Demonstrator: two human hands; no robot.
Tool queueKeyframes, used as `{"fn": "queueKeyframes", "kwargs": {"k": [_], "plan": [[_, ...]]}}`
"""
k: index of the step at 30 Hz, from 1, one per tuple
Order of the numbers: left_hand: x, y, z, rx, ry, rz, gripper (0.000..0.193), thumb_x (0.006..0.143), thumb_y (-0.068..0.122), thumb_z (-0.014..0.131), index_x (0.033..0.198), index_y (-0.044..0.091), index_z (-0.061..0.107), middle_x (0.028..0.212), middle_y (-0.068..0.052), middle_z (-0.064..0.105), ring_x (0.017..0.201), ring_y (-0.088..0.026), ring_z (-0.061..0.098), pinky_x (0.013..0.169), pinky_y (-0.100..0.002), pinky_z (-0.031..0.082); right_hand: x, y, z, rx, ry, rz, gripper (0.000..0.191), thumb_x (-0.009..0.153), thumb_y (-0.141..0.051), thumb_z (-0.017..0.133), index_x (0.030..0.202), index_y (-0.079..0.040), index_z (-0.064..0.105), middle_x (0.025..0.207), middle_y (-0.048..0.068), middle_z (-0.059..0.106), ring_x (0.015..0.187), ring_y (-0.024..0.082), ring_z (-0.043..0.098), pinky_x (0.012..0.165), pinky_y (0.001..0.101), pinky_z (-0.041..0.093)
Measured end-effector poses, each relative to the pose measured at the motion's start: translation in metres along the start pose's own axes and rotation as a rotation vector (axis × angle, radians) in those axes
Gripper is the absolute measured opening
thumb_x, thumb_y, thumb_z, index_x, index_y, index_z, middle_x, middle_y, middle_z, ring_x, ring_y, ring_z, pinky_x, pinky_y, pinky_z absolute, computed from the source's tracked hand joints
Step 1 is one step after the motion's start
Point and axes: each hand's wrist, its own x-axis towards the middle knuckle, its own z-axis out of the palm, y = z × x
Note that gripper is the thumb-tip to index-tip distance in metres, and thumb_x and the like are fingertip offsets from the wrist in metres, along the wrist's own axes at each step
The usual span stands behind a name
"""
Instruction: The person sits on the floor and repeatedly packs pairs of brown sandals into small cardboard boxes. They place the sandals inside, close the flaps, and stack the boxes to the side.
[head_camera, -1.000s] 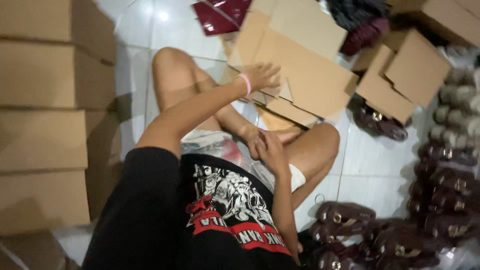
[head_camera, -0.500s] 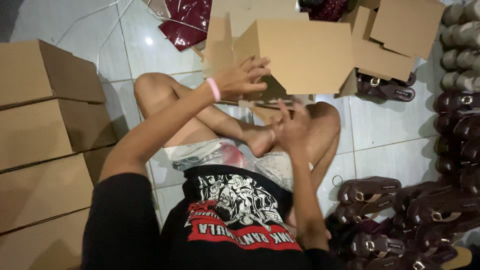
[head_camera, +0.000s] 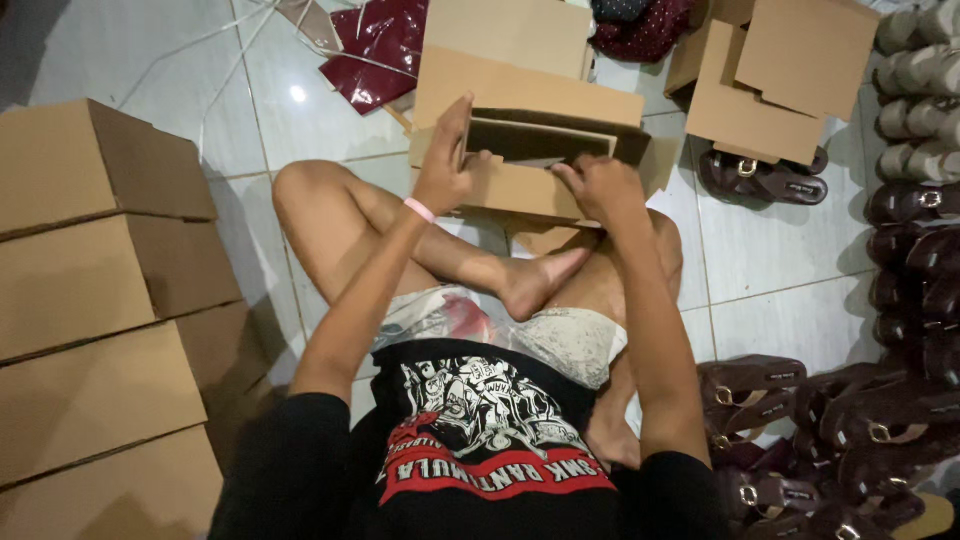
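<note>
1. One flat cardboard box (head_camera: 530, 130) sits upper centre of the frame, partly folded open, above our crossed legs.
2. Our left hand (head_camera: 445, 165) grips its left flap, fingers curled around the edge; a pink band circles that wrist.
3. Our right hand (head_camera: 600, 185) clenches the box's lower right edge, fingers bent over the cardboard.
4. Just right of it, another folded box (head_camera: 790, 75) lies over dark brown sandals (head_camera: 760, 178).
5. Stacked closed cartons (head_camera: 95, 300) fill the left side.
6. More brown sandals (head_camera: 850, 420) crowd the lower right, and a dark red bag (head_camera: 385, 45) lies at the top.
</note>
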Motion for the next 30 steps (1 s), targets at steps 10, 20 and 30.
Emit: {"fn": "queueKeyframes", "kwargs": {"k": [10, 20, 30], "plan": [[0.017, -0.003, 0.021, 0.923, -0.201, 0.31, 0.028, 0.09, 0.039, 0.079, 0.117, 0.033, 0.081, 0.171, -0.004, 0.022, 0.15, -0.044, 0.016, 0.114, -0.07, 0.017, -0.032, 0.006, 0.029, -0.153, 0.803, -0.112, 0.015, 0.097, -0.021, 0.073, 0.107, -0.009, 0.069, 0.111, 0.018, 0.063, 0.107, 0.039, 0.062, 0.1, 0.0489, 0.042], [0.026, -0.003, 0.022, 0.804, -0.285, 0.186, 0.009, 0.077, 0.029, 0.084, 0.085, 0.033, 0.083, 0.158, -0.004, 0.028, 0.138, -0.042, 0.022, 0.103, -0.065, 0.025, -0.057, 0.015, 0.016, 0.088, 0.42, -0.123, 0.032, 0.102, -0.023, 0.071, 0.133, -0.012, 0.07, 0.137, 0.005, 0.066, 0.132, 0.027, 0.059, 0.113, 0.0424, 0.04], [0.027, -0.004, 0.019, 0.631, -0.166, 0.151, 0.034, 0.077, 0.018, 0.08, 0.109, 0.02, 0.073, 0.148, -0.007, 0.048, 0.14, -0.035, 0.04, 0.114, -0.056, 0.032, -0.048, 0.032, 0.032, 0.673, 0.223, 0.163, 0.028, 0.11, -0.023, 0.053, 0.127, -0.01, 0.072, 0.146, 0.012, 0.056, 0.142, 0.031, 0.046, 0.123, 0.044, 0.037]]}}
